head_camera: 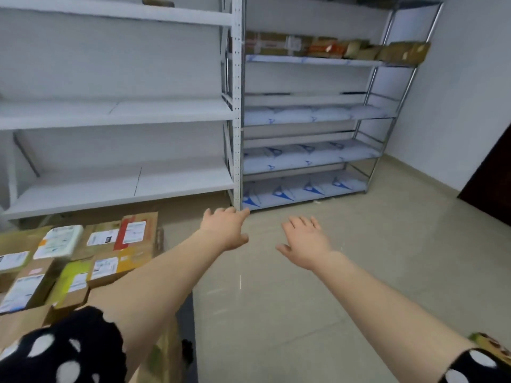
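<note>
Both my arms stretch forward over the floor. My left hand [225, 229] hangs in the air with relaxed, spread fingers and holds nothing. My right hand [305, 243] is beside it, palm down, fingers spread and empty. A pile of cardboard parcels [91, 261] with white shipping labels lies at the lower left, under and left of my left forearm. Neither hand touches a parcel.
A white shelving unit [119, 111] with bare boards stands at the left. A metal rack [312, 156] with lined shelves stands to its right, with several cardboard boxes [331, 48] on an upper shelf. Beige tiled floor [359, 272] spreads to the right. A dark door [492, 178] is at the right edge.
</note>
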